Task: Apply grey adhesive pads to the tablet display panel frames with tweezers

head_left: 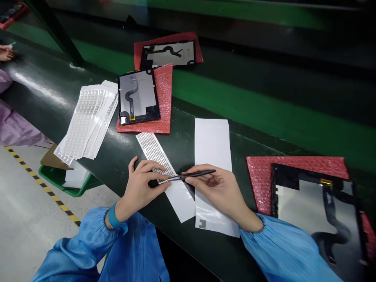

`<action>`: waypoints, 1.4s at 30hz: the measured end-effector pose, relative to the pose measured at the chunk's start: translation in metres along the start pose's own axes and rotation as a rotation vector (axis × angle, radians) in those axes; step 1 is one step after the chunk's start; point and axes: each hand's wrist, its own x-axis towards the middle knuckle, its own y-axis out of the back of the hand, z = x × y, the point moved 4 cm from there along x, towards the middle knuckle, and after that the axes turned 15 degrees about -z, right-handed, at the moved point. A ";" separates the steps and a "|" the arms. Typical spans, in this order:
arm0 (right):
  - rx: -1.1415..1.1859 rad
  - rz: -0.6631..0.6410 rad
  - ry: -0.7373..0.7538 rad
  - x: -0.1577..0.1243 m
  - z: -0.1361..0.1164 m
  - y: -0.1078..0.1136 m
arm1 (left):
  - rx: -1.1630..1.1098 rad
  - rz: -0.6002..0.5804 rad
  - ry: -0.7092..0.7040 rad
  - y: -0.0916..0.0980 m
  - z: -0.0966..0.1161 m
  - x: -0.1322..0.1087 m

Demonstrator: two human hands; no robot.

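Note:
Black tweezers lie in the pinch of my right hand, their tips pointing left. Those tips meet the thumb and index finger of my left hand, which are closed together; whatever may be between them is too small to make out. Beneath both hands runs a narrow sheet of small labels, its lower part plain white. A long white sheet lies partly under my right hand, with one grey sticker near its lower edge.
At left lies a stack of label sheets. Screen panels with ribbon cables rest on red bubble bags. A green bin stands below the table edge. Another person's hand shows far left.

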 end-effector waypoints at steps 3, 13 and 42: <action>0.010 0.004 -0.008 0.001 -0.001 0.000 | -0.004 -0.006 -0.010 -0.001 0.000 -0.001; -0.011 0.037 -0.066 0.002 -0.002 0.000 | 0.004 -0.008 -0.017 0.001 0.001 -0.001; 0.045 0.045 -0.082 -0.005 -0.016 0.017 | 0.060 -0.089 -0.063 0.005 0.003 -0.005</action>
